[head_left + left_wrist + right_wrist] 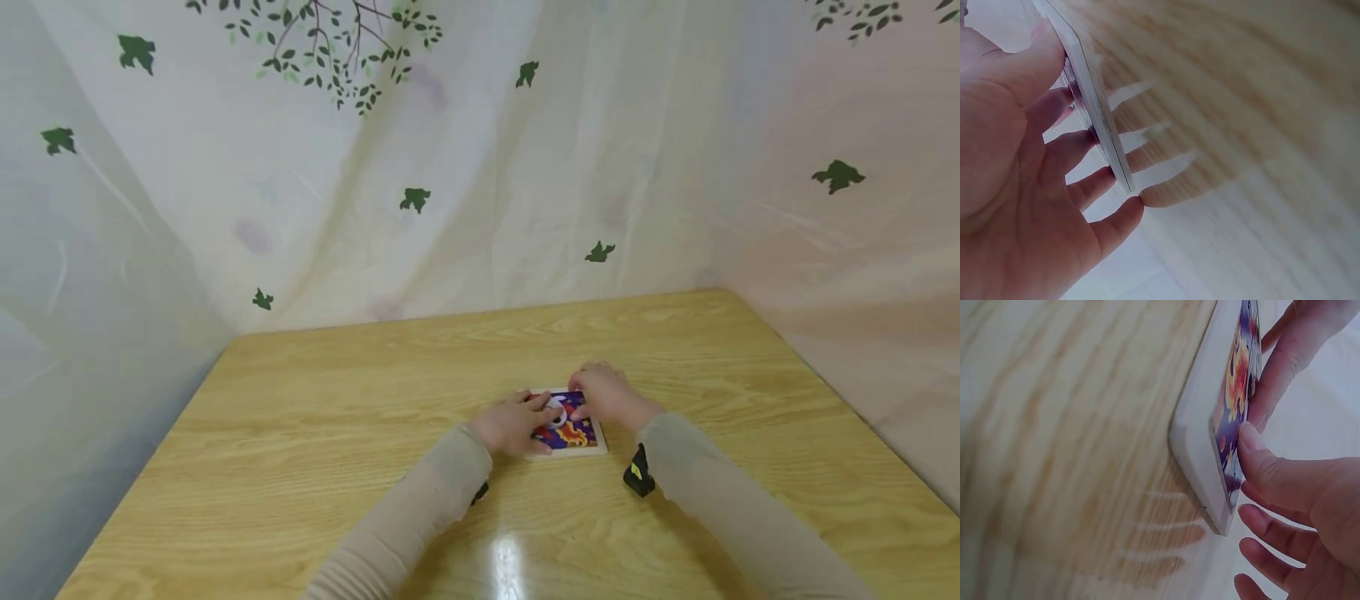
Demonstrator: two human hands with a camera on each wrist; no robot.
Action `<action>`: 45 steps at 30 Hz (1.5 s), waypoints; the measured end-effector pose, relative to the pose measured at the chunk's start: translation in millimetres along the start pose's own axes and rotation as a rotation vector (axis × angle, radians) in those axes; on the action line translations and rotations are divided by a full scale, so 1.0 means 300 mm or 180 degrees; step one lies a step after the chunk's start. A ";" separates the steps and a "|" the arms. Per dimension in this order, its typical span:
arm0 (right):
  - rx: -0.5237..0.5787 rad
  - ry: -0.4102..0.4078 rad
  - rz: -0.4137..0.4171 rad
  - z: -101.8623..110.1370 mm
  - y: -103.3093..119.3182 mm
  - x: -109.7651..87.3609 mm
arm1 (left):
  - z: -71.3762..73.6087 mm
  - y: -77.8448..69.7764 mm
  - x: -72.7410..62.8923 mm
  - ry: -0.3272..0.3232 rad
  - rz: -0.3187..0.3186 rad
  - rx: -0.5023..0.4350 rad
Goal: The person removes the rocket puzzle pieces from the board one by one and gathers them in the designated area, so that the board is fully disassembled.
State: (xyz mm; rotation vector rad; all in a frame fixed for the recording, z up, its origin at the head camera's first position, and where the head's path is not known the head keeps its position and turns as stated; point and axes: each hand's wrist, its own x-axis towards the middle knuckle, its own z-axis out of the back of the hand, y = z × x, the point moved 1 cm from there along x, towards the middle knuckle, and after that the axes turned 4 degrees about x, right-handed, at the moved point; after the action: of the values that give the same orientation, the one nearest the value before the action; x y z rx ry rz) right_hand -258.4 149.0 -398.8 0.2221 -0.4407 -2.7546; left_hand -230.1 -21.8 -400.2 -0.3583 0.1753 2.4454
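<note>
A small square picture puzzle (573, 433) lies flat on the wooden table, with a pale frame around a purple picture of orange flames and a white figure. My left hand (516, 423) rests over its left side, fingers spread across the picture. In the left wrist view, the fingertips of the left hand (1029, 162) touch the face and edge of the puzzle (1094, 103). At the upper right corner is my right hand (609, 396). The right wrist view shows the right thumb (1260, 450) touching the picture, the other fingers loosely bent beside the frame (1194, 437).
The wood-grain table (337, 400) reaches back to a pale hanging cloth (480, 150) printed with leaves and branches. Cloth also hangs along the left and right sides. A black wrist device (639, 473) sits by the right sleeve.
</note>
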 end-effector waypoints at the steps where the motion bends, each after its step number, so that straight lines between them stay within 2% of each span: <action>1: -0.0024 -0.0004 0.0022 0.002 0.002 0.000 | 0.000 0.001 0.001 -0.0006 -0.0001 0.0001; 15: 0.0047 0.0140 0.0340 0.002 -0.031 0.038 | -0.004 0.006 0.023 -0.0008 0.0008 -0.0041; 29: 0.0045 0.0020 0.0160 0.011 -0.034 0.033 | 0.005 0.010 0.026 0.0008 0.0032 -0.0168; 40: 0.0117 0.0155 0.0265 0.028 -0.051 0.087 | 0.012 0.021 0.049 0.0013 0.0073 -0.0160; 45: 0.0275 0.0183 0.0293 0.027 -0.073 0.103 | 0.015 0.021 0.063 0.0028 0.0101 -0.0164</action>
State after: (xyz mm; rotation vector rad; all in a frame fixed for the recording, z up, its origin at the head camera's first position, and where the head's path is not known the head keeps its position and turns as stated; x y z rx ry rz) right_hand -295.5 159.8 -401.6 0.2940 -0.5415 -2.6352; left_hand -249.2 -14.7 -401.3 -0.3916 0.1227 2.4837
